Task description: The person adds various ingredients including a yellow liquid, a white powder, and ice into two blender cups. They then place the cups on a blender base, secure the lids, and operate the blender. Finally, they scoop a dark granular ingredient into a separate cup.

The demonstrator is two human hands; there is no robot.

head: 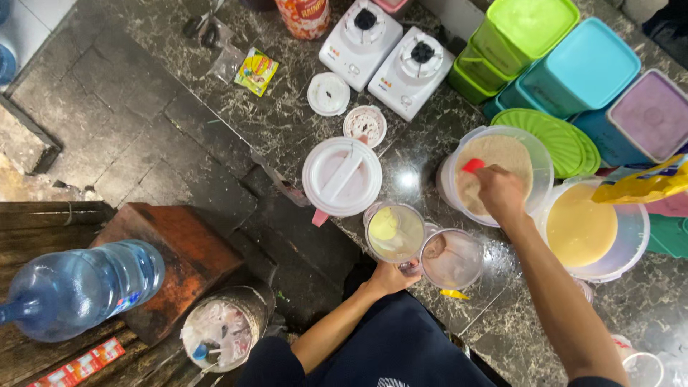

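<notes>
My right hand [500, 192] reaches into a clear round tub of brown sugar-like grains [502, 161] and grips a red scoop [473, 165]. My left hand [390, 276] holds the base of a clear blender jug [395, 232] with pale yellow contents, standing at the counter's front edge. A second clear jug [453, 258] with brownish powder inside stands right beside it, touching.
On the dark marble counter [287, 122] stand two white blender bases [389, 51], a white-lidded pitcher [342, 175], small lids [329, 94], stacked green, teal and purple boxes [573, 64] and a tub of yellow powder [584, 228]. A water bottle [79, 287] lies on the floor at left.
</notes>
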